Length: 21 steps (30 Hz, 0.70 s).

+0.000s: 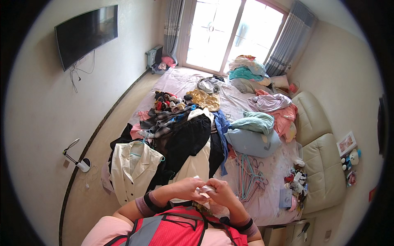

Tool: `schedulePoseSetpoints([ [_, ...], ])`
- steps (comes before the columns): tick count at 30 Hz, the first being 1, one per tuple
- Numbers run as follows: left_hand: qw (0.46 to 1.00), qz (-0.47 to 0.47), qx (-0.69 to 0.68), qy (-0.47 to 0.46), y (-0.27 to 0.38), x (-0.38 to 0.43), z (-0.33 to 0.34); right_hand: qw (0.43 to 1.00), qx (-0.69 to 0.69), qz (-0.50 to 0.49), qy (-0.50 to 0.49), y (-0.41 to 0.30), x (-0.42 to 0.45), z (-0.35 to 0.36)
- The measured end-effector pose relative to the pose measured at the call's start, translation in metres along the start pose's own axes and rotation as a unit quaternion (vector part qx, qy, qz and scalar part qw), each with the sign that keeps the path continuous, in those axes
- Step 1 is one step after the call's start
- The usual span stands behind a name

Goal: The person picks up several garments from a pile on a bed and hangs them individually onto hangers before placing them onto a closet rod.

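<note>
Close to my body, my left hand (190, 188) and my right hand (221, 191) meet and grip a small bunched piece of whitish fabric (207, 188). Its full shape is hidden by my fingers. A cream blazer (132, 172) on a light-blue hanger (142, 137) lies to the left of my hands on the bed. Just past my hands are a cream garment (194, 164) and a black garment (187, 135), spread flat. Several pink, blue and dark hangers (250, 176) lie in a heap to the right.
A light-blue pillow (252, 143), rolled small clothes (169, 101) and a stack of bedding (247, 72) cover parts of the bed (234, 100). Small items (295, 184) crowd the padded headboard (323, 166). On the floor at left stands a white lamp (83, 165) with a cable.
</note>
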<state>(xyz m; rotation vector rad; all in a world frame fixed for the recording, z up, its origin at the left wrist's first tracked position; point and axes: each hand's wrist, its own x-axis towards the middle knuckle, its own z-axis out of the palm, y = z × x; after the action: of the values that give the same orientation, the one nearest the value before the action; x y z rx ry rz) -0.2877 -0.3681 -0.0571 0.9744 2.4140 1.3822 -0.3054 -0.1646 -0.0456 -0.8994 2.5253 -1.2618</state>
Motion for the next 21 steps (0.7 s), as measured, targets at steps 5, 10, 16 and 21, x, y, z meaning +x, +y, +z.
schedulePoseSetpoints([
  [5,0.997,-0.061,0.029,0.040,-0.011,-0.005,0.006,0.999,0.043,-0.002,0.007,-0.012,0.000,-0.006],
  [10,0.955,-0.160,0.193,0.158,-0.032,-0.010,0.012,0.997,0.054,0.036,-0.047,-0.021,-0.004,-0.012],
  [16,0.890,-0.228,0.315,0.239,-0.053,-0.023,-0.018,0.997,0.081,0.010,0.007,-0.018,-0.005,-0.025],
  [21,0.852,-0.050,0.259,0.453,0.030,-0.010,-0.087,0.988,0.079,0.005,0.130,-0.037,-0.011,-0.071],
])
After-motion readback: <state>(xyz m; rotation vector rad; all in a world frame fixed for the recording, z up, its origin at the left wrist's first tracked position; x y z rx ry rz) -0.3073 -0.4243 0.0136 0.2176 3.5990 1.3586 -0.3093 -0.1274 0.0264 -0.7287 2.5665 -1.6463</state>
